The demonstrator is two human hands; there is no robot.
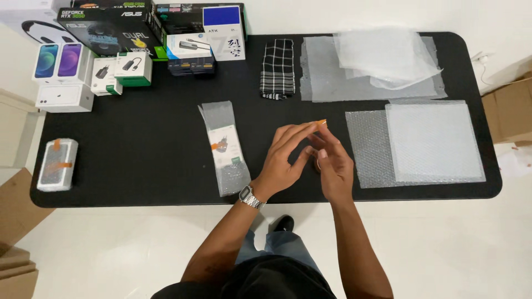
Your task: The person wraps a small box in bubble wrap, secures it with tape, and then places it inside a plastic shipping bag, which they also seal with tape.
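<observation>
Black surface (138, 160), seen from above. Far left: a small box already wrapped in bubble wrap (56, 164) with orange tape on it. Far-left corner: a stack of product boxes (119, 47) (phone boxes, adapter boxes, a big dark one).

Centre-left: a small charger box (224, 148) lying on a bubble wrap strip, loosely rolled, one orange tape piece across it, just left of the hands.

Left hand (284, 160), watch on the wrist, fingers curled and pinching an orange tape piece (320, 122) at the tips. Right hand (332, 169) touches it, fingers bent; whether they also grip the tape or a roll, cannot tell (hidden by the hand).

Right: bubble wrap sheets (426, 144), foam sheets (382, 61) far right, a checked cloth (277, 67) beside them.

Risk, as I judge it: tape folds onto itself or sticks to the fingers; the loose wrap could unroll.
</observation>
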